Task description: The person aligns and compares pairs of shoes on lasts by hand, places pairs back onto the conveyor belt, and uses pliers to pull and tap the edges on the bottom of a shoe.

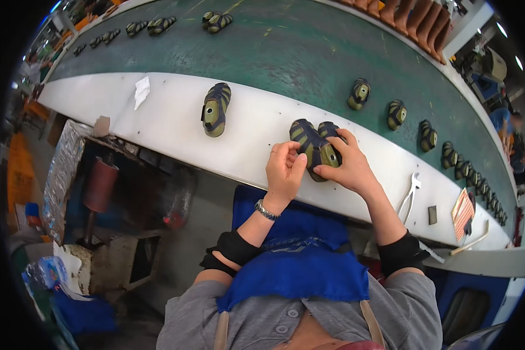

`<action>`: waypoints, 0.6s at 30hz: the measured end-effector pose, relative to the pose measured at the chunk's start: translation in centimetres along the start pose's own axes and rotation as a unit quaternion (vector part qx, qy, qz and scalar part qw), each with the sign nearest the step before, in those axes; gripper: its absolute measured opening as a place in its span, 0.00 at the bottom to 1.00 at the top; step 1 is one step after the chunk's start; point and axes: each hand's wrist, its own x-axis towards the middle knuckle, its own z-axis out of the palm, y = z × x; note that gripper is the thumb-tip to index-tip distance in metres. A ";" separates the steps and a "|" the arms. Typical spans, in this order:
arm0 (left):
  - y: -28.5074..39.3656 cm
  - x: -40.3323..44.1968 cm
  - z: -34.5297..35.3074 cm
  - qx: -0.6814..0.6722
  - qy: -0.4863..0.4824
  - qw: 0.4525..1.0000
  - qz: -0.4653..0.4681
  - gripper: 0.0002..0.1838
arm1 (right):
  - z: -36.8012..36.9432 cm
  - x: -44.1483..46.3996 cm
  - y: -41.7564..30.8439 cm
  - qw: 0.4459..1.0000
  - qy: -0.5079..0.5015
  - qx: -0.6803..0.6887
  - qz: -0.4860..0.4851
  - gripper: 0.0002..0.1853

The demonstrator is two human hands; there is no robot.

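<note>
A dark navy and olive-green sandal [307, 138] is at the near edge of the white ledge, held by my right hand [351, 163] with thumb and fingers around its heel end. Close against its left side is my left hand [285, 171], fingers curled and thumb drawn near them; whatever lies between the fingertips is too small to make out. A second sandal [328, 128] sits just behind the first, partly covered by my right fingers. Farther left on the ledge stands another matching sandal [214, 109].
Beyond the white ledge [172, 119], a green conveyor belt [274, 58] carries several similar sandals. Metal pliers [413, 189], a small dark block [432, 215] and a striped piece [462, 213] lie to the right. White paper [141, 91] rests at left. Brown foot forms [414, 20] line the far side.
</note>
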 end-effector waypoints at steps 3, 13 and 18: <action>0.2 0.0 -0.3 0.006 0.000 1.000 0.012 0.15 | 0.0 0.5 -0.4 0.999 -0.020 -0.018 -0.025 0.42; 0.7 0.0 0.0 0.000 0.006 1.000 -0.027 0.13 | -2.7 4.6 2.1 0.993 -0.088 0.051 -0.061 0.41; 0.4 0.0 -0.2 0.041 -0.025 0.998 -0.039 0.10 | -7.5 12.9 3.0 0.980 -0.143 0.141 0.000 0.34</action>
